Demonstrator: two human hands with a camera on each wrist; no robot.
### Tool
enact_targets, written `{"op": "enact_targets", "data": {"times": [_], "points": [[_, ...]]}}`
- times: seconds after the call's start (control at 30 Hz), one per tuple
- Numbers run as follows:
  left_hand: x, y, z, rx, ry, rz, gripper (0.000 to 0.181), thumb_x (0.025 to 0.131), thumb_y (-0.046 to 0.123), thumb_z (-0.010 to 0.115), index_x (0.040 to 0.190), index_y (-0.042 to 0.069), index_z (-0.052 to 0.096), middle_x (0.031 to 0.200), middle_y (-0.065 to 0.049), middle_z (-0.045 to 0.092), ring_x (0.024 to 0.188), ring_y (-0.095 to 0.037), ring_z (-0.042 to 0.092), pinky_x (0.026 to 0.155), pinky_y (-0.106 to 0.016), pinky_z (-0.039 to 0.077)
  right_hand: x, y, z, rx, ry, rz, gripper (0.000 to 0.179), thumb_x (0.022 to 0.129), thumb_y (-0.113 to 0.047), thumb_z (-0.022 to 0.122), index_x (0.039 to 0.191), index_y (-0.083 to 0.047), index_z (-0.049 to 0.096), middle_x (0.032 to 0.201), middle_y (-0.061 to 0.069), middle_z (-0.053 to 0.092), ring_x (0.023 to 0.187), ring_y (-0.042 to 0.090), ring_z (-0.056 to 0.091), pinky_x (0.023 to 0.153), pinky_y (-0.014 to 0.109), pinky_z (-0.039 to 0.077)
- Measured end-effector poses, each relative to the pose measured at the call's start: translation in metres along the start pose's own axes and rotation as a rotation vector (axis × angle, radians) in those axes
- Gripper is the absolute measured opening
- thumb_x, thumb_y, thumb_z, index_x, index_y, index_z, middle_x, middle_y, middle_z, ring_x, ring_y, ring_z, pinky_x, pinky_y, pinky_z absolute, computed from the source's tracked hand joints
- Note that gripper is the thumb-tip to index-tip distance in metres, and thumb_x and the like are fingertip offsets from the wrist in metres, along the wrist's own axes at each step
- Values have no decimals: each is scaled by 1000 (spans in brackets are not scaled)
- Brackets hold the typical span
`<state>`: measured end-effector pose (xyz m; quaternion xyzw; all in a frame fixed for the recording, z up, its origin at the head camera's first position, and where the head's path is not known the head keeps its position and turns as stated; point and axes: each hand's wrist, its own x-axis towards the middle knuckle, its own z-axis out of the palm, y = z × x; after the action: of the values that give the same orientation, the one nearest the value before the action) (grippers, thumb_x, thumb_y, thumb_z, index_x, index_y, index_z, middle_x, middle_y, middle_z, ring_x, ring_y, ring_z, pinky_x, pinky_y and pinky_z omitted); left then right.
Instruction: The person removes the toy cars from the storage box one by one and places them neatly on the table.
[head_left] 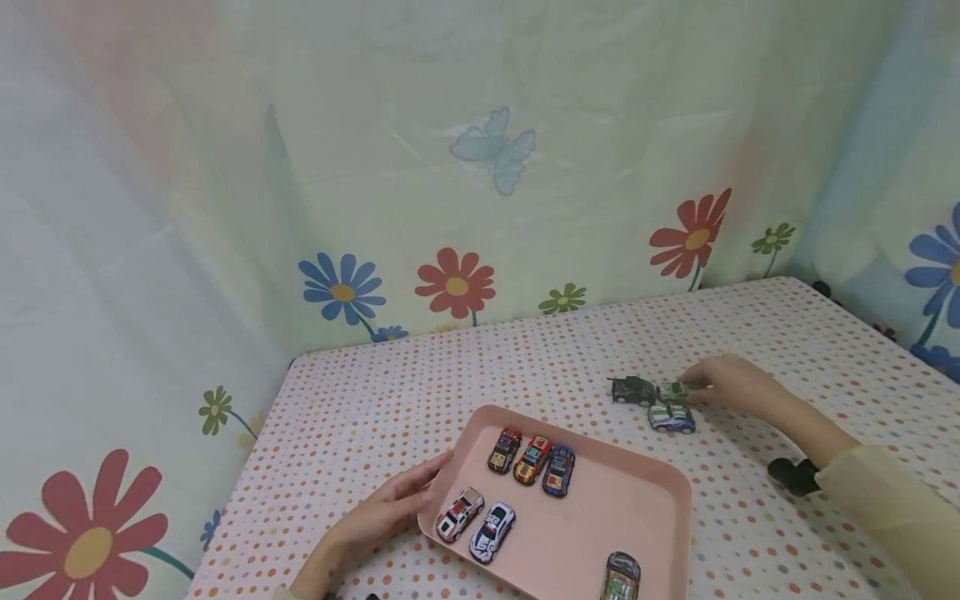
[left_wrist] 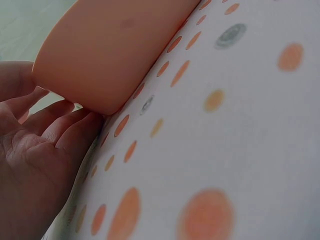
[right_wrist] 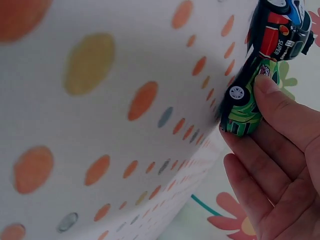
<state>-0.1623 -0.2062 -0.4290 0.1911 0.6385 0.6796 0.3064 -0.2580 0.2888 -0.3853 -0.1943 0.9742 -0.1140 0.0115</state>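
Note:
My right hand (head_left: pixel 731 385) pinches a green toy car (right_wrist: pixel 242 117) between thumb and fingers, low over the table at the right. Right beside it in the head view are a black toy car (head_left: pixel 633 390) and a white, blue and green toy car (head_left: pixel 671 418). My left hand (head_left: pixel 382 512) touches the outer wall of a pink tray (head_left: pixel 570 525) at its left corner, fingers extended along it. Inside the tray, a dark red car (head_left: pixel 505 450), a red-yellow car (head_left: pixel 532 460) and a blue car (head_left: pixel 558 471) form a row.
Nearer in the tray lie a white-red car (head_left: pixel 460 514) and a white car (head_left: pixel 492 532); a dark car (head_left: pixel 621 577) lies at its front right. A dotted cloth (head_left: pixel 360 417) covers the table. A flowered curtain (head_left: pixel 585 208) hangs behind. Something black (head_left: pixel 793 476) sits by my right wrist.

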Motion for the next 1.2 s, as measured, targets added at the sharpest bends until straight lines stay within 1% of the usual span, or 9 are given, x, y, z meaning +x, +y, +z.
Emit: {"op": "enact_targets", "data": {"times": [0.1, 0.2, 0.37, 0.6, 0.8, 0.9, 0.97, 1.03, 1.2], "points": [[3, -3, 2, -12, -23, 15, 52, 100, 13, 41, 149, 10, 23, 154, -11, 12, 135, -28, 23, 104, -36, 29, -3, 2, -2, -13, -17, 13, 27, 78, -6, 74, 98, 10, 67, 94, 22, 65, 92, 41, 59, 78, 52, 47], [4, -5, 3, -23, -30, 22, 51, 101, 13, 40, 149, 10, 23, 154, -11, 13, 135, -28, 23, 104, -36, 28, -3, 1, -3, -4, -36, 36, 28, 78, -6, 73, 99, 11, 66, 95, 24, 65, 94, 43, 58, 79, 53, 46], [0, -6, 2, -35, -14, -10, 51, 101, 15, 42, 149, 13, 25, 154, -9, 14, 134, -26, 25, 103, -35, 30, -1, -1, 1, 16, -67, 38, 28, 79, -6, 72, 100, 12, 65, 96, 24, 64, 96, 43, 57, 80, 53, 46], [-2, -5, 1, -27, -1, -6, 52, 100, 15, 43, 149, 13, 26, 154, -11, 14, 134, -27, 26, 103, -34, 31, 0, -5, 0, 1, -52, 12, 29, 78, -6, 73, 101, 11, 65, 97, 24, 64, 95, 42, 58, 80, 53, 46], [-1, -2, 1, -20, 9, -16, 53, 100, 16, 45, 149, 12, 26, 153, -12, 15, 133, -27, 28, 102, -34, 33, -5, -13, -11, -10, -20, -12, 34, 81, -9, 71, 107, 10, 64, 103, 27, 62, 100, 45, 55, 81, 55, 45], [0, 0, 0, -11, 15, -19, 53, 99, 17, 45, 149, 13, 26, 153, -11, 15, 133, -27, 28, 102, -35, 33, -10, -25, -21, -5, 26, -49, 36, 81, -10, 71, 111, 8, 63, 105, 25, 63, 99, 44, 57, 80, 54, 47], [1, 0, 0, -9, 11, -15, 53, 100, 16, 45, 149, 13, 25, 154, -11, 14, 133, -28, 27, 103, -36, 32, -14, -38, -27, 12, 58, -84, 37, 80, -9, 72, 113, 7, 63, 104, 23, 64, 96, 41, 59, 77, 52, 49], [2, -1, 0, -4, 10, -12, 53, 100, 16, 44, 149, 13, 25, 154, -11, 14, 134, -29, 26, 103, -36, 30, -19, -54, -33, 24, 83, -126, 39, 80, -9, 73, 115, 4, 63, 102, 21, 65, 90, 36, 63, 72, 47, 52], [1, -2, 0, -10, 10, -10, 52, 100, 15, 43, 149, 14, 26, 154, -11, 14, 134, -29, 26, 103, -36, 30, -32, -98, -42, 60, 129, -258, 40, 78, -8, 74, 117, 0, 65, 107, 15, 66, 90, 28, 65, 70, 38, 54]]}}
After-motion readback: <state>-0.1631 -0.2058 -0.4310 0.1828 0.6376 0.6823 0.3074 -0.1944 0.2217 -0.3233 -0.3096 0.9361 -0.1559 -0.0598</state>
